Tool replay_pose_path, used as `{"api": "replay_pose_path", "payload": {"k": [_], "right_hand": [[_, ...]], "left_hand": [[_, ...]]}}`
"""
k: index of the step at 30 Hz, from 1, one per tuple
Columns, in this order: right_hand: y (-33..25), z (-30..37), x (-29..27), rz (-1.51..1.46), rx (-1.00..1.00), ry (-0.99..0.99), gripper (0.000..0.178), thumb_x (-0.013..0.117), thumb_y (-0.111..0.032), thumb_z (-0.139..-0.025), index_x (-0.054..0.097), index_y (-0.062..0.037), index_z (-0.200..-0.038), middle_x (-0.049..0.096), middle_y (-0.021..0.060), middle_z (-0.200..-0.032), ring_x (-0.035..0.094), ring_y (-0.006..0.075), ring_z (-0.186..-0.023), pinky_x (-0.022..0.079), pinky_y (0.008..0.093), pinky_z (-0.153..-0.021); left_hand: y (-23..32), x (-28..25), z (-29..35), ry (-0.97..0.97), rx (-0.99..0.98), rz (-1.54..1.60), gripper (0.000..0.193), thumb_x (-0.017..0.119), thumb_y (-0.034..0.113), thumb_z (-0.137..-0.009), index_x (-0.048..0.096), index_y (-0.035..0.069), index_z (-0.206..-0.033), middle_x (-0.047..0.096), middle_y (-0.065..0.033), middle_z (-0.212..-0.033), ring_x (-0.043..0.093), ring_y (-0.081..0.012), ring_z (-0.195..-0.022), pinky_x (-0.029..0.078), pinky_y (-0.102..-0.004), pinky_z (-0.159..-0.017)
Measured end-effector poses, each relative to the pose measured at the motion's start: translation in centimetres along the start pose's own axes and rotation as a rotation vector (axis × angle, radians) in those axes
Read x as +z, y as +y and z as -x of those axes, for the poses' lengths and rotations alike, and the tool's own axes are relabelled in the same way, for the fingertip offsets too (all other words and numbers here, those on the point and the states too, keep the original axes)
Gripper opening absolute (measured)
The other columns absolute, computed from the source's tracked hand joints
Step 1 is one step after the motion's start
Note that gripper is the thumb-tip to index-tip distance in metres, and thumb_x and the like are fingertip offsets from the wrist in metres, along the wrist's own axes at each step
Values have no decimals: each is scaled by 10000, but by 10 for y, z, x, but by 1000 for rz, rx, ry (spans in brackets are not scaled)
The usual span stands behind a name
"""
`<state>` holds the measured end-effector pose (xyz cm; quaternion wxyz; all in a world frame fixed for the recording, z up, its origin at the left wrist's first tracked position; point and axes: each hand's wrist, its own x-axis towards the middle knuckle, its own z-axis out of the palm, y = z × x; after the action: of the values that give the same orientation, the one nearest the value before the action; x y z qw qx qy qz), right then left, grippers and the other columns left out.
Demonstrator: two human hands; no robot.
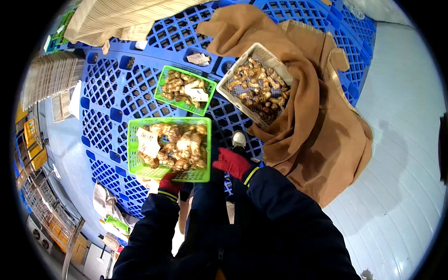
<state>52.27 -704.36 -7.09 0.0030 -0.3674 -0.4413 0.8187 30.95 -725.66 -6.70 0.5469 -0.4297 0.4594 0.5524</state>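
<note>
big basket's (pixel 196 176) dead ahead, long axis left-right, left hand (pixel 171 183) gripping its near side, right hand (pixel 232 163) loose, empty, just beside it

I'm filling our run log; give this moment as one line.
left hand: at larger green basket rim | right hand: empty, beside basket | basket: knobbly roots, paper tag

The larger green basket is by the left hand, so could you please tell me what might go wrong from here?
The larger basket could tip: the left hand is at its near edge, while the right hand looks free of it.
The label lies loose-looking on the roots and might slide off if jolted.
The shoe is close to the brown cloth, which might catch a step.
</note>
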Motion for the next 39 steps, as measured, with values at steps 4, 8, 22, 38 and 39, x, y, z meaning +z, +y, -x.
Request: {"api": "replay_pose_path", "payload": {"k": [4,8,22,38,39], "right_hand": [[32,-3,-67,478,96,178,573,673,-324,-725,478,-29,-1177,594,168,-1041,553,301,-986,437,355,-842],[83,-47,-125,712,36,373,522,656,-294,-719,502,-41,-1149,579,181,-1065,539,317,-1008,445,384,-827],[146,-171,-211,1609,279,328,187,542,-233,-746,637,-86,-814,639,117,-768,633,296,-728,499,425,-607],[111,-250,-185,1089,-235,1,433,565,-467,-747,610,-41,-815,611,189,-788,588,355,-712,462,449,-645],[111,-247,-191,959,-159,-29,424,572,-451,-749,623,-40,-841,617,186,-813,593,347,-725,470,433,-657]], "left_hand": [[-8,-19,-53,229,85,69,439,480,105,-731,451,-40,-1144,504,-207,-1144,474,-375,-1070,380,-473,-945],[3,-73,-128,261,88,90,411,397,98,-774,428,-81,-1143,488,-242,-1143,451,-404,-1095,343,-514,-978],[32,-223,-329,376,315,-191,89,493,55,-800,519,22,-878,587,-168,-865,584,-337,-802,493,-457,-713],[152,-226,-388,316,293,-1999,614,745,267,-579,535,120,-1137,592,-127,-1069,548,-293,-1022,441,-374,-854],[143,-230,-399,392,365,-1772,641,743,255,-587,503,97,-1160,581,-143,-1083,544,-296,-1026,437,-373,-857]]}}
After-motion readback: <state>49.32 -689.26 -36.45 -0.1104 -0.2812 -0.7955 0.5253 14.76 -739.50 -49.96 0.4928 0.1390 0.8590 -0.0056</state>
